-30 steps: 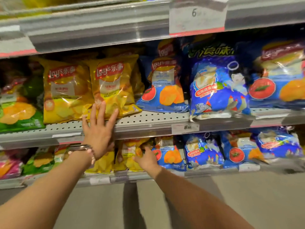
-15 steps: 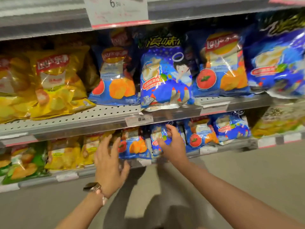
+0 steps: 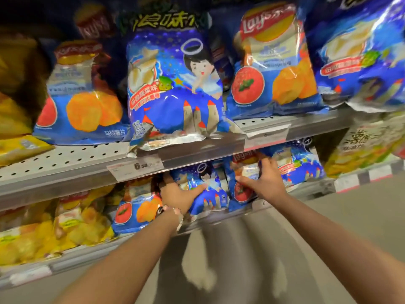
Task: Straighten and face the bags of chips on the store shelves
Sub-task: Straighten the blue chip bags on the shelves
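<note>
Glossy foil in deep blue fills most of what we see: puffy, crinkled chip bags standing on two perforated grey metal shelves. On the lower shelf our left hand grips a small cartoon bag, printed with a haloed figure and pencil-like towers, the thumb laid across its front and the fingers going out of sight behind its left edge. Just to its right, our right hand pinches the small tomato bag, a shiny blue pack with a round red tomato and a red logo, the thumb on its face and the curled fingers hooked over its right edge near the top. Both bags stand upright at the shelf's front lip, side by side and touching. Left of them sits another tomato bag, then soft yellow bags, blurred. On the upper shelf a large cartoon bag juts forward, its crimped silver bottom seam overhanging the clear plastic price strip, flanked by two large tomato bags. A metal watch band circles our left wrist.
</note>
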### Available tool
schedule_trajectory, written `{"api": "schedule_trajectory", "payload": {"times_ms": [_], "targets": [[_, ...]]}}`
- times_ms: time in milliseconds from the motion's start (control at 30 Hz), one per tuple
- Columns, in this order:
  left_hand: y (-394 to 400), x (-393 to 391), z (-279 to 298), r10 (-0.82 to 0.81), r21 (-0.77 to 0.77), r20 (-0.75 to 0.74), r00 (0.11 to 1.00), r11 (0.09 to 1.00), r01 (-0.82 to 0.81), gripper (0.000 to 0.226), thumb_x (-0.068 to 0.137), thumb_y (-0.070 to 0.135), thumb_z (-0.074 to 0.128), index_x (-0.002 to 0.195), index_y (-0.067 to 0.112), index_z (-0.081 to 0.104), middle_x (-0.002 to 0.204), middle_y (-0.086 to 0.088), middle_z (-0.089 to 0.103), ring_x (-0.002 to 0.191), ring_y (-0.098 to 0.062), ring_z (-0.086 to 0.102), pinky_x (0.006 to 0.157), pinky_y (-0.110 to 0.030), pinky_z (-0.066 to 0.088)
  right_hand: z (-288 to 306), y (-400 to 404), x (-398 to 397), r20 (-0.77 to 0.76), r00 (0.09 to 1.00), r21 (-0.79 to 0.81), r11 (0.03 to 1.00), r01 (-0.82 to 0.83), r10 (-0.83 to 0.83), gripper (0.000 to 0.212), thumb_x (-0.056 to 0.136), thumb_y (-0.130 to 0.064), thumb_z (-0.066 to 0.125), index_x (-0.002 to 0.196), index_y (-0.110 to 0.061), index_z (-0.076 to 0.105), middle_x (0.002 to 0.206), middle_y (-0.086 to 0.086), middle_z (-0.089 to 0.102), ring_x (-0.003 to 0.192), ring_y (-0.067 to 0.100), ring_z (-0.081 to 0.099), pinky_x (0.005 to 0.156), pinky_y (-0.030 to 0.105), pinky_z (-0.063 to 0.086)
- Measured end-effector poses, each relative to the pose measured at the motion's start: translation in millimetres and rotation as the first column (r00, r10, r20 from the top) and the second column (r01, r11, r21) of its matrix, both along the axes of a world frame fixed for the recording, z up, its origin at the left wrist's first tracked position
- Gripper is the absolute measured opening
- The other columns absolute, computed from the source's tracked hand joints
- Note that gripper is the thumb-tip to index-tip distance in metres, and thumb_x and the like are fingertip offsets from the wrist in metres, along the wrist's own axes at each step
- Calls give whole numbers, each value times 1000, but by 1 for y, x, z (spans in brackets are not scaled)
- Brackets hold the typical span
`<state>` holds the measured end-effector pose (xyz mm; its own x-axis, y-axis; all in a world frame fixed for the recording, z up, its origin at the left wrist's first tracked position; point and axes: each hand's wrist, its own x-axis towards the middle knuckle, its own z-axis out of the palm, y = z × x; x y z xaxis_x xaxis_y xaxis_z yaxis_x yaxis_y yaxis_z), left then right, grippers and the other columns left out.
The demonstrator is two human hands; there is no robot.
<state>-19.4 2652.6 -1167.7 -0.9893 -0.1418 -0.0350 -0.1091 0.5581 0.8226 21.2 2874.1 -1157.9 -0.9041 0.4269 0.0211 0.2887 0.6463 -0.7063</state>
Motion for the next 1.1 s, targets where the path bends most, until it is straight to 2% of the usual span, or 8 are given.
{"api": "schedule_trajectory", "payload": {"times_ms": [100, 267, 400, 533, 700, 833, 967, 1100], "targets": [[2, -13, -17, 39, 78, 115, 993, 996, -48, 92, 45, 62, 86, 106, 3, 53, 98, -7, 65, 92, -25, 62, 75, -29, 46, -4, 0, -15, 98, 994, -1, 999, 36, -36, 102, 57, -55, 82, 137, -13, 35, 133, 11, 40, 127, 28, 39, 104, 43, 38], [4, -18, -25, 68, 162, 191, 979, 982, -100, 105, 47, 52, 91, 126, 3, 41, 106, -6, 62, 97, -26, 60, 85, -32, 50, -11, 3, -29, 156, 983, -67, 992, 110, -99, 136, 27, -70, 75, 142, -19, 24, 128, 10, 51, 122, 31, 49, 97, 49, 46], [3, -21, -29, 82, 157, 219, 972, 981, -118, 96, 52, 44, 92, 124, 1, 45, 111, -8, 63, 99, -26, 60, 85, -32, 51, -11, 2, -31, 156, 981, -48, 991, 127, -118, 116, 48, -52, 85, 141, -18, 25, 124, 11, 54, 117, 32, 52, 94, 47, 48], [4, -23, -29, 98, 171, 204, 974, 976, -134, 82, 58, 36, 91, 118, 2, 46, 106, -9, 63, 93, -28, 61, 82, -37, 54, -15, 1, -30, 108, 984, -3, 990, 141, -140, 103, 53, -44, 87, 136, -20, 30, 119, 9, 59, 109, 32, 57, 88, 45, 51], [1, -15, -19, 105, 178, 209, 972, 974, -143, 49, 61, 35, 89, 70, 5, 52, 73, -11, 58, 61, -18, 50, 51, -29, 40, -16, -2, -29, 77, 985, 10, 988, 156, -156, 99, 61, -38, 85, 140, -20, 28, 120, 8, 60, 109, 33, 58, 88, 42, 50], [-12, -1, -1, 90, 168, 133, 987, 980, -112, 50, 61, 33, 90, 54, 11, 45, 61, -8, 55, 55, -21, 51, 49, -33, 41, -6, -8, -22, 50, 984, -34, 984, 173, -171, 94, 63, -35, 84, 138, -20, 31, 120, 6, 61, 108, 31, 59, 86, 39, 48], [-36, 13, 24, 53, 157, 116, 992, 985, -71, 49, 57, 36, 91, 63, 7, 51, 64, -7, 60, 57, -21, 55, 53, -32, 46, 11, -15, -8, 21, 984, 42, 984, 175, -176, 88, 63, -37, 84, 134, -19, 35, 115, 6, 62, 105, 31, 59, 80, 39, 48], [-65, 31, 48, 100, 167, 74, 992, 980, -111, 70, 49, 29, 95, 99, 11, 49, 98, -11, 66, 89, -27, 65, 82, -46, 55, 25, -42, 2, 41, 990, 17, 991, 134, -135, 83, 62, -42, 84, 128, -16, 40, 115, 8, 62, 107, 31, 59, 82, 37, 46]]}}
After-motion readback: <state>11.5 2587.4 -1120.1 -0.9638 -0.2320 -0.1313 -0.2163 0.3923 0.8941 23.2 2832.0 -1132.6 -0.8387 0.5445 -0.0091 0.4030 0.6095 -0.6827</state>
